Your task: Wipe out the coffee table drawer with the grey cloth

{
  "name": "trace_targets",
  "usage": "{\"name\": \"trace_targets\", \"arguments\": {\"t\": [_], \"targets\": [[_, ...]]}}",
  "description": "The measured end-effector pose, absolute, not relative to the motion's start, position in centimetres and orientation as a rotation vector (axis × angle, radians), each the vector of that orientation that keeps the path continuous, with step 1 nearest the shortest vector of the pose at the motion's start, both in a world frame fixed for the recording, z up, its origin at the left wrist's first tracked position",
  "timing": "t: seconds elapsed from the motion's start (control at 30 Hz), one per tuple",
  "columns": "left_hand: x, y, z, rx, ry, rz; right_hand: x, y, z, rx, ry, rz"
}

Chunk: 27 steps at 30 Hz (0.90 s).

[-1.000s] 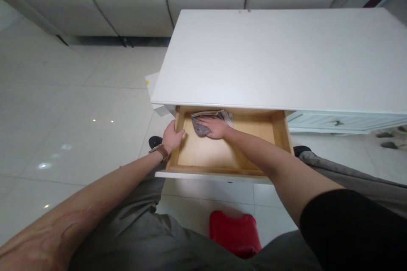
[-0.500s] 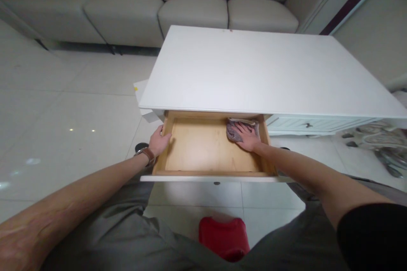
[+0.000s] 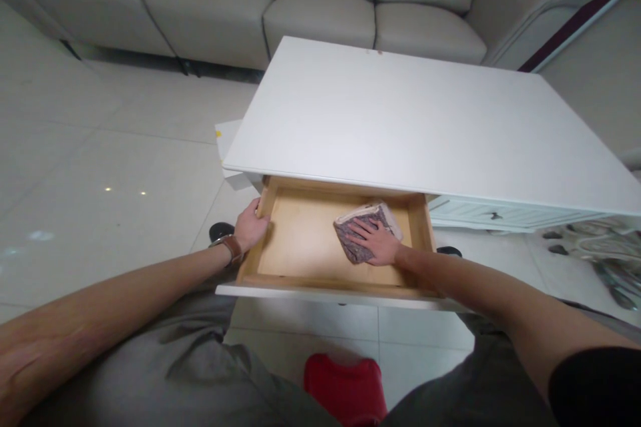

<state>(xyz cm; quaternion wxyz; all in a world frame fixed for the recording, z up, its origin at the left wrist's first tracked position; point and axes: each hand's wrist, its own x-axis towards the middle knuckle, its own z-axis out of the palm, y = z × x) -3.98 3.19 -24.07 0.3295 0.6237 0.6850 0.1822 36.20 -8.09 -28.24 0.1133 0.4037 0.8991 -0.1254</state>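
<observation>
A wooden drawer (image 3: pixel 300 240) with a white front is pulled out from under a white coffee table (image 3: pixel 400 120). My left hand (image 3: pixel 250 228) grips the drawer's left side, thumb over the top edge and most fingers hidden on the outside. Inside the drawer, a folded grey-purple cloth (image 3: pixel 350 248) with a pale edge lies on the bottom, right of the middle. My right hand (image 3: pixel 376 241) rests flat on top of this cloth with fingers spread, pressing it down. The forearm crosses over the drawer's right side.
A closed drawer with a dark knob (image 3: pixel 495 216) sits to the right. Behind the table stands a grey sofa (image 3: pixel 320 13). A red plastic object (image 3: pixel 344 387) is on the tiled floor between my legs. A white box-like piece (image 3: pixel 231 137) shows beyond the table's left edge.
My right hand has moved the cloth from the drawer's back right corner toward the front and left. The cloth has turned. My left hand stays on the drawer side; the view has tilted slightly.
</observation>
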Motion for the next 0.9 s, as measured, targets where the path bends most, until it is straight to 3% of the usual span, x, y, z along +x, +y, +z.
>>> {"name": "trace_targets", "arguments": {"t": [0.2, 0.43, 0.67, 0.9], "targets": [[-3.5, 3.2, -23.4, 1.597, 1.798, 0.498, 32.8, -2.7, -28.6, 1.002, 2.772, -0.419], [-3.3, 3.4, -23.3, 1.636, 1.815, 0.473, 22.7, 1.9, -29.3, 1.346, 2.758, -0.384], [-3.3, 3.4, -23.3, 1.662, 1.813, 0.486, 14.5, 2.0, -30.0, 1.33, 2.854, -0.334], [-3.6, 3.3, -23.6, 1.687, 1.803, 0.483, 18.4, -0.5, -29.5, 0.699, 3.052, -0.377]]}}
